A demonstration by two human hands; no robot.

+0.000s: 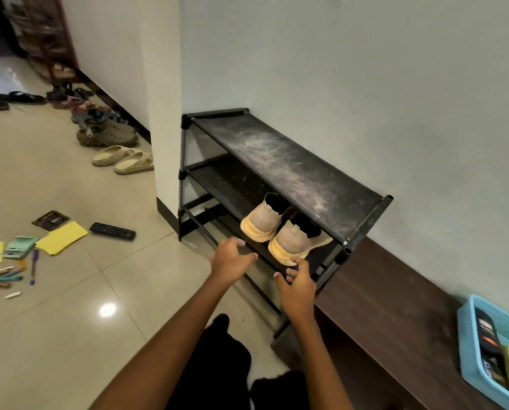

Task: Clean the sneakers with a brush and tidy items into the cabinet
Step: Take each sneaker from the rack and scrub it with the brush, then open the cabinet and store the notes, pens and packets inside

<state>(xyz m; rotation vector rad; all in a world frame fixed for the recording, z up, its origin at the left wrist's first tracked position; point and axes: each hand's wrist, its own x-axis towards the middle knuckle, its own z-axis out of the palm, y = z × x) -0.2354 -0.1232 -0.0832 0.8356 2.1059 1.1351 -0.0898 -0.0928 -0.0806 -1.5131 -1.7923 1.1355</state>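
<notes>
**Shoe rack, middle shelf: one pair of sneakers, two hands at the front rail**

- Sneakers: beige uppers, yellow soles, dark linings. They stand side by side on the middle shelf of the shoe rack, at its right end, heels turned out towards the room.
- Shoe rack: black frame against the pale wall beside a corner. The top shelf is streaked with grey dust.
- Left hand: held in front of the shelf's front rail, just left of the pair. Its fingers are loosely curled and the grip is released, with nothing in it.
- Right hand: fingers relaxed and spread, fingertips at the yellow heel of the right-hand sneaker. Whether they touch it cannot be told. The grip is released.
- Worktop: low dark-wood bench running along the wall, right of the rack. It carries a blue basket with packets inside.
- Floor: glossy beige tile.
  - Remote control.
  - Yellow paper sheets.
  - Scattered pens.
  - Pair of pale slippers.
  - Further footwear lined up along the far wall.
</notes>
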